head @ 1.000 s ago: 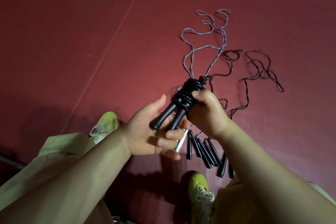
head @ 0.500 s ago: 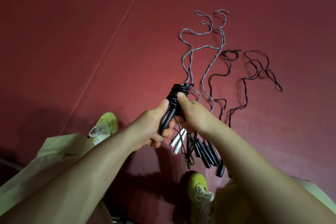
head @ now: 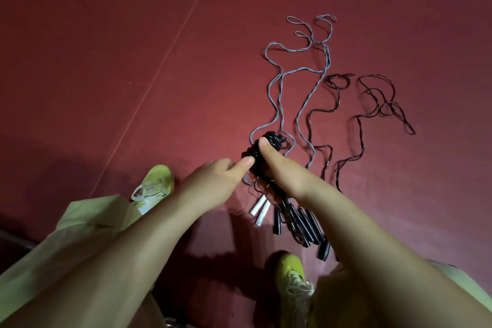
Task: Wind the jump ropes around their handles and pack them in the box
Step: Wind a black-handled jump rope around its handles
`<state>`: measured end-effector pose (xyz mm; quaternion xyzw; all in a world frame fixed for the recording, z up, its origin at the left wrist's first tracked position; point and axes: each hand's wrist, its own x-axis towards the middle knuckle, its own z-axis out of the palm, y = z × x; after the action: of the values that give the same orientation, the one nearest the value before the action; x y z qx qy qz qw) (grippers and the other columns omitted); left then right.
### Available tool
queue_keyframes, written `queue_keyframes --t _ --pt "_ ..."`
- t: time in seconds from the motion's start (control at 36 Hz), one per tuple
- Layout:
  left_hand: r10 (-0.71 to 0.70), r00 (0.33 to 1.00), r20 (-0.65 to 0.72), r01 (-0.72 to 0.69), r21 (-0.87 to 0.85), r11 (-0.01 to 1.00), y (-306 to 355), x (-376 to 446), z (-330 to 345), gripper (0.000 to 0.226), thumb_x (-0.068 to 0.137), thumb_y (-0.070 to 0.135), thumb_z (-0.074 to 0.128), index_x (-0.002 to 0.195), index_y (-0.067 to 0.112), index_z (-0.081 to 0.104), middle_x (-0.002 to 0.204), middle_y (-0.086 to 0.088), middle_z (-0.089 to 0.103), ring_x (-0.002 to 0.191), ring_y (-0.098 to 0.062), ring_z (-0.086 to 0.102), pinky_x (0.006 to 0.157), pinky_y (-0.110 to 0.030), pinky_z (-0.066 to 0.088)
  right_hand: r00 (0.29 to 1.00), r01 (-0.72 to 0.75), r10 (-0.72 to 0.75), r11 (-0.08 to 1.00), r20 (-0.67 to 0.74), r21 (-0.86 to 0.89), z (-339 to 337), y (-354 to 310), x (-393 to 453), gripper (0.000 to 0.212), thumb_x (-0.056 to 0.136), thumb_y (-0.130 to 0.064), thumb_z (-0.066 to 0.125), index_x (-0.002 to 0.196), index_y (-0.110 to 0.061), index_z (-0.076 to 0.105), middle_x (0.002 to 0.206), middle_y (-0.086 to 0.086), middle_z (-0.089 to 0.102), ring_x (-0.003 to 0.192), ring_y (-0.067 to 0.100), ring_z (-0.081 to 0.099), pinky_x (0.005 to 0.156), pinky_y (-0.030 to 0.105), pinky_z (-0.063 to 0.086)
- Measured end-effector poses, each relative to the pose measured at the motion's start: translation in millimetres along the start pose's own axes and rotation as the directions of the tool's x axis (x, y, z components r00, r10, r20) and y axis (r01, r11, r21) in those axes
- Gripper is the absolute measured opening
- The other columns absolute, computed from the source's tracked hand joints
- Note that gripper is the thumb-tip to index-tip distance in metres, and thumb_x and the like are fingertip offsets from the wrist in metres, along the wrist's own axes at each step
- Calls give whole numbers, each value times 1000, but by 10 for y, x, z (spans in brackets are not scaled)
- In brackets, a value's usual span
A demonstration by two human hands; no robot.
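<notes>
A black jump rope wound into a tight bundle (head: 269, 145) around its handles is held between both hands above the red floor. My left hand (head: 213, 181) pinches its left side with thumb and fingers. My right hand (head: 282, 170) grips it from the right, thumb pressed on top. Below the hands, several loose handles lie on the floor: silver ones (head: 258, 212) and black ones (head: 306, 229). A grey rope (head: 277, 80) and two dark ropes (head: 378, 104) snake away across the floor. No box is in view.
The red floor (head: 133, 48) has a thin pale seam line (head: 170, 48) running diagonally. My two yellow-green shoes (head: 154, 186) (head: 292, 279) stand near the handles, with pale green trouser legs (head: 66, 242) at the bottom.
The wound bundle has come down and away from me, from upright in front of the hands to low over the loose handles. Both hands closed in around it and reach farther forward.
</notes>
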<state>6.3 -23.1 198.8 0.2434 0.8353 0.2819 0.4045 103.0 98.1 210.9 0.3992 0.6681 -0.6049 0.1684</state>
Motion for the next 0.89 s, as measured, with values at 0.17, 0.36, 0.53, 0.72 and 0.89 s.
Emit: queue_keyframes --t 0.17,0.36,0.53,0.72,0.89 --pt "44 997 -58 -35 160 987 37 -38 -20 53 88 63 41 68 14 45 68 -1 51 70 -23 51 63 -35 37 999 -27 27 999 -28 -17 -13 15 13 71 89 -76 26 86 -14 61 71 6 55 51 16 46 50 25 33" --pt "68 996 -57 -61 116 991 38 -42 -43 53 86 62 46 71 11 45 66 0 50 66 -22 48 61 -34 33 999 23 -20 997 -39 79 -11 -13 14 58 93 -65 37 66 -18 57 60 1 52 53 18 43 51 27 32" --pt "81 971 227 12 -379 925 131 -96 -100 41 94 43 54 86 4 63 76 -5 55 74 -18 49 66 -28 38 992 107 -96 981 -80 160 -63 -16 19 48 82 -56 43 70 -11 55 56 4 49 50 17 41 54 32 31" --pt "232 777 585 319 -683 657 80 -126 -129 46 77 54 56 88 13 73 84 -11 70 77 -23 67 78 -39 54 975 203 -222 902 6 381 -52 -10 4 49 66 -56 51 73 -8 58 61 14 52 53 23 48 61 34 35" --pt "544 554 630 509 -773 377 31 -130 -50 43 67 48 82 96 16 75 70 4 63 62 -10 61 69 -36 58 948 259 -314 857 53 445 -72 -103 -91 43 77 -48 38 74 -7 48 45 0 44 47 21 47 61 31 39"
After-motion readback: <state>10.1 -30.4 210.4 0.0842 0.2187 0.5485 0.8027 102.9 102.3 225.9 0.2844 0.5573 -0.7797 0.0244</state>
